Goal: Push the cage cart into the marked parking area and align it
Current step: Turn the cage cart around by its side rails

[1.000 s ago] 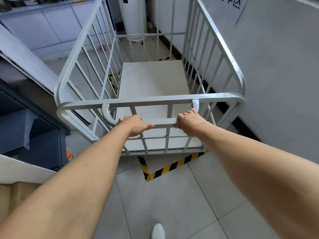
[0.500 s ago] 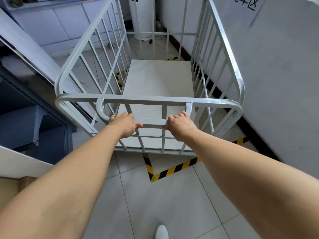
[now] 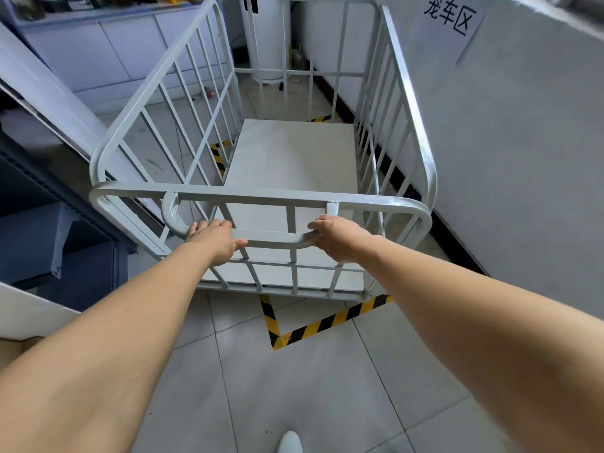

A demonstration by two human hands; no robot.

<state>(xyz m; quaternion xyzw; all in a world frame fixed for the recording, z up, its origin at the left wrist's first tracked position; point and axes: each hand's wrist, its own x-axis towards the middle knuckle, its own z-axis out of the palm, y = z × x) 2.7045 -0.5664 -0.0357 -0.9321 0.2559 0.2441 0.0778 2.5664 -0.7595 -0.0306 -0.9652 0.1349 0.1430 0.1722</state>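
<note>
Both grips closed on cage cart [image 3: 294, 158] handle [image 3: 271, 238]: left hand [image 3: 217, 241], right hand [image 3: 340, 238]; near striped tape corner [image 3: 277, 341] uncovered.

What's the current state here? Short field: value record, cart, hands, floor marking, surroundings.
cart: grey cage cart, barred sides, nothing on its deck
left hand: closed on the handle bar, left end
right hand: closed on the same bar, right end
floor marking: yellow-black tape, near corner visible behind the cart; more tape shows through the left side and at the far end
position: cart mostly past the near tape line, near end over it
right side: close to the white wall
sign: paper with black characters on the wall
left: dark blue shelving
</note>
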